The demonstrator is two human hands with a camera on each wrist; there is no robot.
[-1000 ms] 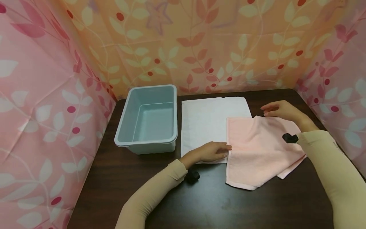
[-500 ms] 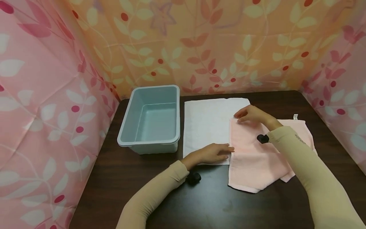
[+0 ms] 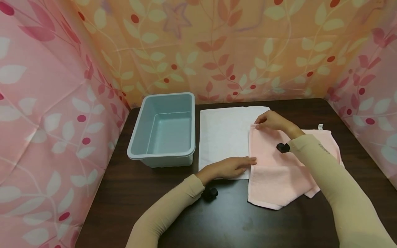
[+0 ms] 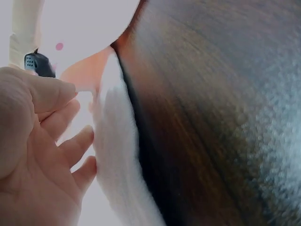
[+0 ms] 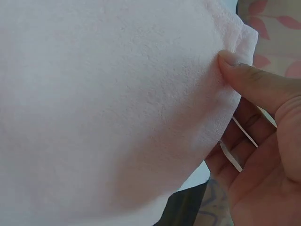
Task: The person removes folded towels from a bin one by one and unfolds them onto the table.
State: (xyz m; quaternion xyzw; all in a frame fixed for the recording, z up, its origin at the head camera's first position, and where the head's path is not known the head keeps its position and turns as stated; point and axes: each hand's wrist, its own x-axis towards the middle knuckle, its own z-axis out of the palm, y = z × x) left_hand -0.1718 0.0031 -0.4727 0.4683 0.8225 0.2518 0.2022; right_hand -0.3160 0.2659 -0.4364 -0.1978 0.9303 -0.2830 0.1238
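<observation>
A pink towel (image 3: 279, 179), folded unevenly, lies on the right, its left part over a white towel (image 3: 221, 137) spread flat on the table. My right hand (image 3: 274, 121) pinches the pink towel near its far left corner, which is slightly raised. In the right wrist view the thumb presses on the pink cloth (image 5: 117, 94) with the fingers behind its edge. My left hand (image 3: 231, 167) lies over the white towel, fingers fairly straight, with the fingertips touching the pink towel's left edge. In the left wrist view the left hand's fingers (image 4: 77, 146) are apart beside bright, washed-out cloth.
A pale blue plastic basin (image 3: 161, 151) stands on the left of the dark wooden table (image 3: 223, 220). A small white tag (image 3: 321, 126) sticks out from the pink towel's far edge. Patterned curtains (image 3: 235, 51) close off the back and both sides.
My right hand has moved left across the pink towel and now grips its far left corner, which has lifted a little. The left hand stays at the towel's left edge.
</observation>
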